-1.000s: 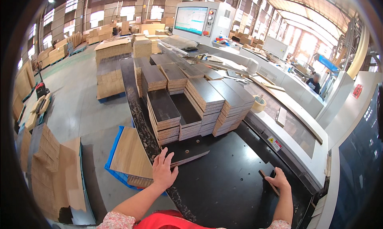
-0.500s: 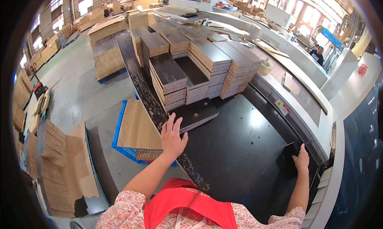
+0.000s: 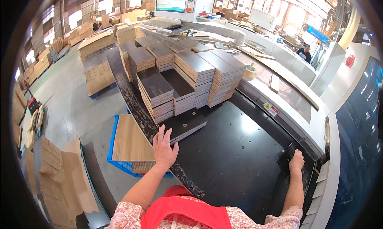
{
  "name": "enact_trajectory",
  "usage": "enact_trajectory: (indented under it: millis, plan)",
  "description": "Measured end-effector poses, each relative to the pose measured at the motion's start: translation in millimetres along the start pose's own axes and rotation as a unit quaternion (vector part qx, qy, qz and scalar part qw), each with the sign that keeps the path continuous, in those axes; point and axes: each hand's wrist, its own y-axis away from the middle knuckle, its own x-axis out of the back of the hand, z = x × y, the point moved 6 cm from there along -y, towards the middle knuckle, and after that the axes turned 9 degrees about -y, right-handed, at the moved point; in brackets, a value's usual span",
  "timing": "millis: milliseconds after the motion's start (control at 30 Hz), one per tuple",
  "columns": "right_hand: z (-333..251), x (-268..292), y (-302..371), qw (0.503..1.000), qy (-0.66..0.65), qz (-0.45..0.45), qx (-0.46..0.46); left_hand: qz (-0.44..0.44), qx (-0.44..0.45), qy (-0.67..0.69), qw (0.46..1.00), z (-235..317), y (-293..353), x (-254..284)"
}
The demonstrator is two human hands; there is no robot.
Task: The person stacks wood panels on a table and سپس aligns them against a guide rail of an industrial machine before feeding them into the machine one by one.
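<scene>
My left hand (image 3: pixel 165 150) lies with its fingers spread at the near left end of a dark panel (image 3: pixel 184 127), its fingertips touching the panel's edge. That panel, with round holes in its top, rests in front of stacked dark boards (image 3: pixel 155 84) that show raw chipboard edges. Far to the right, my right hand (image 3: pixel 296 162) is closed beside the machine's side rail. A thin dark strip (image 3: pixel 291 145) pokes out past its fingers; most of it is hidden by the hand. Both hands are over the black machine table (image 3: pixel 235 169).
A wood-coloured board stack (image 3: pixel 131 139) in a blue frame stands left of the table. Cardboard and boards (image 3: pixel 60 177) lie lower left. A white machine housing (image 3: pixel 295 121) bounds the right, with a tape roll (image 3: pixel 250 73) on it. A monitor (image 3: pixel 171 0) stands behind; a person (image 3: pixel 305 53) is far right.
My right hand has closed, fingers now curled around the thin dark strip. My left hand stays at the panel's edge. The whole view has shifted slightly, showing more of the monitor.
</scene>
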Motion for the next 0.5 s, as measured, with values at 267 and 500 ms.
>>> enact_trajectory:
  millis: [267,500]
  plan:
    - [13,-4,1,0.996,-0.016,0.08,-0.023,-0.001,-0.013,-0.008,1.0,3,0,-3]
    - [-4,37,-13,0.975,-0.216,0.05,-0.016,-0.001,-0.005,-0.019,1.0,1,1,2]
